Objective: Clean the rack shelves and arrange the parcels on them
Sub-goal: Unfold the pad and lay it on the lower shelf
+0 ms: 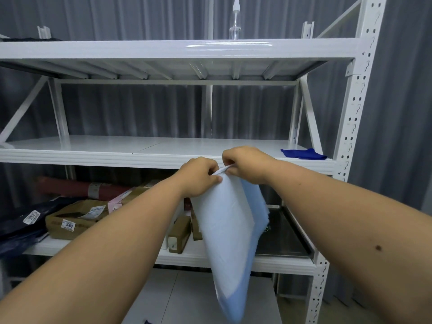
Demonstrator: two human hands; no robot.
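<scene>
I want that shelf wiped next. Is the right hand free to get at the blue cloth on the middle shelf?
Probably not yet: the right hand and left hand both pinch the top edge of the white and blue sheet. The path to the blue cloth looks unobstructed.

Left forearm: bare, entering from the lower left corner, extended forward and up toward frame centre. Left hand [198, 176]: back of hand to the camera, fingers curled, grip closed on the top edge of a pale blue-and-white sheet [230, 230], thumb tip pressed against its near face. Right forearm: bare, entering from the right edge, angled inward and up. Right hand [245, 163]: knuckles uppermost, fingers curled under, pinching the same top edge. Both hands: side by side, almost touching, right slightly higher than left. Wrists: both roughly straight.
</scene>
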